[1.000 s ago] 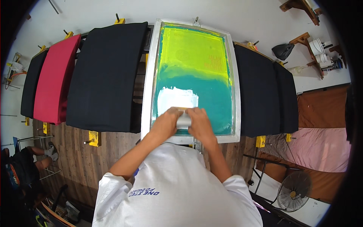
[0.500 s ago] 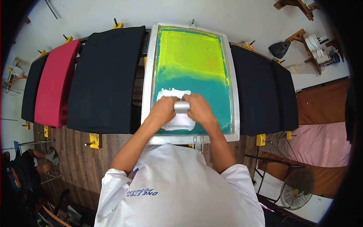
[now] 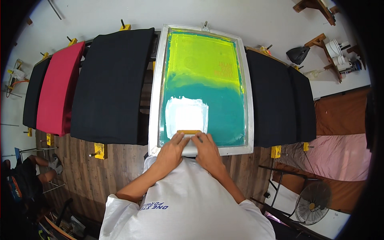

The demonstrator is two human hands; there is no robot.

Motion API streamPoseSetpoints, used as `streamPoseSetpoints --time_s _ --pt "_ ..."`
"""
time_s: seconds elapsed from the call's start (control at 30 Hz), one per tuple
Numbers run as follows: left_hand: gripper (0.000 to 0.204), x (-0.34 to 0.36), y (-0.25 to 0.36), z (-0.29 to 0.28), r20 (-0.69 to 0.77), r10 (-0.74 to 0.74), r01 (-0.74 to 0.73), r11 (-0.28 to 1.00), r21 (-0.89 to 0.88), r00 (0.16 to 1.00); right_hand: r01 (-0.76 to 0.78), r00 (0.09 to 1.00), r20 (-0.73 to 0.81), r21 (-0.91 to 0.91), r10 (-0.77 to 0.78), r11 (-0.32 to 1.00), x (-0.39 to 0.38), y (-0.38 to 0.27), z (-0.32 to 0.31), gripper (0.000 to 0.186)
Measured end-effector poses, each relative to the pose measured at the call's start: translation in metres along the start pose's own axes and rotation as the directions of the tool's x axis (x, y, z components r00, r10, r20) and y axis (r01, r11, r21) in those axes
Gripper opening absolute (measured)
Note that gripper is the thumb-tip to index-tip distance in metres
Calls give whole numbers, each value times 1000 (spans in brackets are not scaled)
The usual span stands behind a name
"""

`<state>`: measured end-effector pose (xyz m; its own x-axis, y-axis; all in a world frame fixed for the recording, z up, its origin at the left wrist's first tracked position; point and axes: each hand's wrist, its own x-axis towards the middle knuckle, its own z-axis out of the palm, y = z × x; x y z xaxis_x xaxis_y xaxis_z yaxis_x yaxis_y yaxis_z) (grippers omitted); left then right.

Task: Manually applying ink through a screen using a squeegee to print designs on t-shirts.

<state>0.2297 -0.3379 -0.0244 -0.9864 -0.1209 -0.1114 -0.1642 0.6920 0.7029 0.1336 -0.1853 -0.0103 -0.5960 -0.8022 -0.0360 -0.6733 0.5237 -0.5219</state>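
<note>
An aluminium-framed printing screen (image 3: 249, 100) lies before me, its mesh yellow-green at the far part and teal nearer me. A patch of white ink (image 3: 187, 115) sits at the near left of the mesh. My left hand (image 3: 171, 151) and my right hand (image 3: 205, 151) are closed side by side on a squeegee (image 3: 189, 132) with a yellow blade and silver handle, at the patch's near edge, close to the frame's near bar. My thumbs are on its back.
Boards covered in black fabric (image 3: 108, 84) and pink fabric (image 3: 58, 88) flank the screen, on yellow brackets (image 3: 100, 151). A standing fan (image 3: 313, 202) is at lower right, wall shelves with buckets (image 3: 336, 50) at upper right. Another person's leg (image 3: 44, 164) shows at far left.
My hands have pulled the squeegee back toward me, from over the white patch to its near edge. The white patch is now more exposed and looks squarer and evenly spread.
</note>
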Motion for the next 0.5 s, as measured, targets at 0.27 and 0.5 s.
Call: streamPoseSetpoints --time_s 0.27,0.5 --pt "55 28 5 -26 127 -10 26 991 -130 992 -99 986 140 38 93 994 20 0 -25 47" --pt "44 102 -19 -45 -72 2 -4 1000 -24 997 -19 1000 8 -119 20 993 103 34 -25 28"
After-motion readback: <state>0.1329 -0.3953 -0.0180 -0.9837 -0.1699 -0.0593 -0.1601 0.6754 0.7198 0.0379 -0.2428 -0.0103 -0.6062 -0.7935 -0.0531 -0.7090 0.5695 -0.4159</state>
